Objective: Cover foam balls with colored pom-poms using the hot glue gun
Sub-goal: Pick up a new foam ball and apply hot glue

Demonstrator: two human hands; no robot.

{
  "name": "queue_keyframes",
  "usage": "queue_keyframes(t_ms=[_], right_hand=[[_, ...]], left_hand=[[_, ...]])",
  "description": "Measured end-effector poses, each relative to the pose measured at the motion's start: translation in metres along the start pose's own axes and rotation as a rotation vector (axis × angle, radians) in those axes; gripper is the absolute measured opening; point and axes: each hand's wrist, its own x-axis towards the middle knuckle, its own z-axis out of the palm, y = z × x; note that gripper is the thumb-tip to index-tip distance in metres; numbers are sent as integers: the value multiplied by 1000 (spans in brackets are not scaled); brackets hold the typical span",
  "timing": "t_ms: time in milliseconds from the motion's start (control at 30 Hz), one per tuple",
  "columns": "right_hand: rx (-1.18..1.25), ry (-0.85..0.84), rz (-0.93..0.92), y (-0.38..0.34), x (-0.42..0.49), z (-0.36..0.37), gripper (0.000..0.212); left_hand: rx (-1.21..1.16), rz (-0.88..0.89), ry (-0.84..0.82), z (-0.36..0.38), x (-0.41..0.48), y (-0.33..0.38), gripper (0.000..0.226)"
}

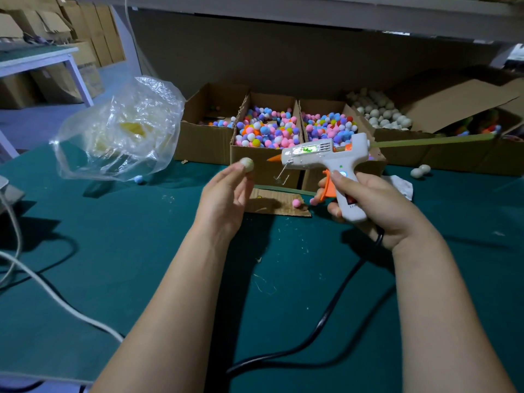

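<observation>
My left hand [224, 194] pinches a small bare foam ball [247, 164] at its fingertips, held above the green table. My right hand [368, 205] grips a white hot glue gun [326, 160] by the handle, a finger on its orange trigger. The gun's orange nozzle points left, a short gap from the foam ball. A green glue stick juts out of the back of the gun to the right. Behind them, two cardboard boxes hold colored pom-poms [269, 129].
A box of white foam balls [380, 112] stands at the back right. A crumpled clear plastic bag [119, 131] sits at the left. A cardboard scrap [272, 205] with a pink pom-pom lies under the hands. The gun's black cord [326, 316] and white cables [56, 299] cross the table.
</observation>
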Motion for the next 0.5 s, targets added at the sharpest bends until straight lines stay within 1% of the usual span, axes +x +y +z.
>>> queue_keyframes(t_ms=[100,200,267,300,333,400,500], right_hand=[[118,58,-4,-3,0,-6,24],[56,101,72,-3,-1,-14,28],[-15,143,160,0,-1,-15,34],[-30,171,191,2,-1,-15,33],[-36,206,212,5,-1,-14,31],[-47,268,241,11,-1,-14,34],[-100,317,272,17,-3,-14,38]], left_hand=[[-183,105,5,-1,0,15,7],[-293,139,-20,-2,-4,24,6],[-274,127,-30,-1,-7,23,7],[-253,119,-26,0,-7,21,8],[-233,111,-19,1,-7,19,8],[-200,93,-7,2,-7,16,11],[-168,77,0,4,-8,10,11]])
